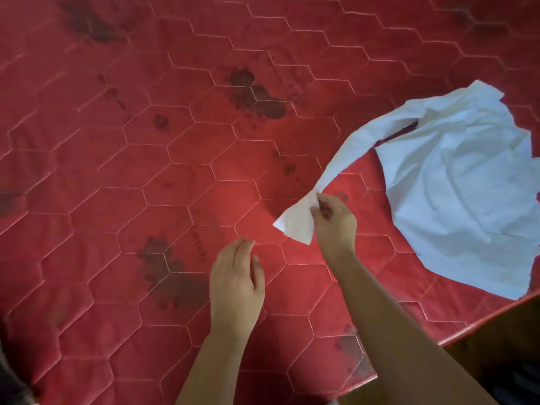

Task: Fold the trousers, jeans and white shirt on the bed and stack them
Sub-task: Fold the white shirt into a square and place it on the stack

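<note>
The white shirt lies crumpled on the right side of the red quilted bed. One sleeve stretches from it down and to the left. My right hand pinches the end of that sleeve and holds it just above the mattress. My left hand hovers lower left of it, fingers apart, holding nothing. No trousers or jeans are in view.
The mattress has a hexagon stitch pattern and several dark stains. Its near edge runs diagonally at the lower right, with a brown wooden bed frame below it. Something dark shows at the lower left corner.
</note>
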The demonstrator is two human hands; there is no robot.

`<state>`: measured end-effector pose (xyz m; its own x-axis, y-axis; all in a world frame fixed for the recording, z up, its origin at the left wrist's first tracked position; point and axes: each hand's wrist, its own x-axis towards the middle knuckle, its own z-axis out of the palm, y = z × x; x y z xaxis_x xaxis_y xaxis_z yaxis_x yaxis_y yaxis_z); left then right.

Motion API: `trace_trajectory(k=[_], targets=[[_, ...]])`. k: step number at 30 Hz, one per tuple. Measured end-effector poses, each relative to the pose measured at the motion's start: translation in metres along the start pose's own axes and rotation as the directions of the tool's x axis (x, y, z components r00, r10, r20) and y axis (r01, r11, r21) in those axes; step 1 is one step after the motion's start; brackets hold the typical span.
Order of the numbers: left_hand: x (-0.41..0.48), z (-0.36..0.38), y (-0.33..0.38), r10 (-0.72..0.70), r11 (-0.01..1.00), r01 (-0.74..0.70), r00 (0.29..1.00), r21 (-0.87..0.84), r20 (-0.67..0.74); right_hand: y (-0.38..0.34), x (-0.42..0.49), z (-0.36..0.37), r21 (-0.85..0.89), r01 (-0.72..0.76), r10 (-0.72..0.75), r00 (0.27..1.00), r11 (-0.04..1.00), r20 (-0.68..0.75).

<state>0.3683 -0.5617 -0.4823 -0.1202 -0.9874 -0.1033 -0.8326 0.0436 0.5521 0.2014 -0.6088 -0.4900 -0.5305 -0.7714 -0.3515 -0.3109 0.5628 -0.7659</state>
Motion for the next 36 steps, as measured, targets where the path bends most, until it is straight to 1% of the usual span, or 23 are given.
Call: trace_trajectory(k=[5, 7, 9, 11, 13, 16, 19, 22, 24, 27, 30, 32, 34, 36], targets=[[-0.006, -0.048, -0.052, -0.085, 0.995, 0.078, 0.989, -0.067, -0.121, -0.065, -0.040, 0.062, 0.113, 0.064, -0.081, 0.985, 0.992, 0.151], [-0.013, -0.071, -0.078, -0.114, 0.992, 0.104, 0.982, -0.071, -0.153, -0.088, -0.058, 0.089, 0.122, 0.088, -0.112, 0.974, 0.989, 0.199], [-0.022, -0.096, -0.103, -0.143, 0.988, 0.130, 0.972, -0.078, -0.188, -0.112, -0.079, 0.118, 0.119, 0.144, -0.170, 0.954, 0.982, 0.247], [-0.031, -0.123, -0.131, -0.184, 0.982, 0.167, 0.954, -0.091, -0.235, -0.135, -0.104, 0.150, 0.111, 0.219, -0.243, 0.917, 0.969, 0.316], [-0.042, -0.150, -0.159, -0.225, 0.974, 0.205, 0.933, -0.099, -0.281, -0.158, -0.133, 0.184, 0.119, 0.264, -0.290, 0.876, 0.957, 0.385], [-0.060, -0.196, -0.199, -0.305, 0.952, 0.284, 0.886, -0.109, -0.349, -0.187, -0.181, 0.231, 0.207, 0.254, -0.323, 0.828, 0.945, 0.458], [-0.077, -0.234, -0.230, -0.356, 0.933, 0.341, 0.833, -0.115, -0.424, -0.200, -0.224, 0.266, 0.272, 0.241, -0.357, 0.746, 0.931, 0.562], [-0.088, -0.247, -0.247, -0.393, 0.917, 0.376, 0.798, -0.131, -0.457, -0.191, -0.245, 0.280, 0.213, 0.269, -0.341, 0.661, 0.939, 0.669], [-0.091, -0.242, -0.248, -0.386, 0.920, 0.369, 0.803, -0.130, -0.454, -0.175, -0.246, 0.277, 0.148, 0.263, -0.287, 0.641, 0.953, 0.712], [-0.088, -0.218, -0.231, -0.366, 0.930, 0.345, 0.836, -0.129, -0.408, -0.146, -0.233, 0.253, 0.046, 0.287, -0.238, 0.681, 0.957, 0.693], [-0.079, -0.178, -0.196, -0.282, 0.959, 0.269, 0.902, -0.086, -0.327, -0.110, -0.200, 0.202, -0.050, 0.305, -0.212, 0.760, 0.951, 0.615], [-0.068, -0.148, -0.167, -0.201, 0.980, 0.192, 0.945, -0.058, -0.259, -0.086, -0.171, 0.157, -0.093, 0.272, -0.186, 0.832, 0.958, 0.522], [-0.054, -0.119, -0.136, -0.129, 0.991, 0.119, 0.972, -0.062, -0.195, -0.063, -0.139, 0.110, -0.125, 0.214, -0.150, 0.907, 0.969, 0.393], [-0.039, -0.092, -0.105, -0.060, 0.997, 0.051, 0.988, -0.062, -0.145, -0.041, -0.108, 0.064, -0.157, 0.189, -0.142, 0.953, 0.969, 0.269]])
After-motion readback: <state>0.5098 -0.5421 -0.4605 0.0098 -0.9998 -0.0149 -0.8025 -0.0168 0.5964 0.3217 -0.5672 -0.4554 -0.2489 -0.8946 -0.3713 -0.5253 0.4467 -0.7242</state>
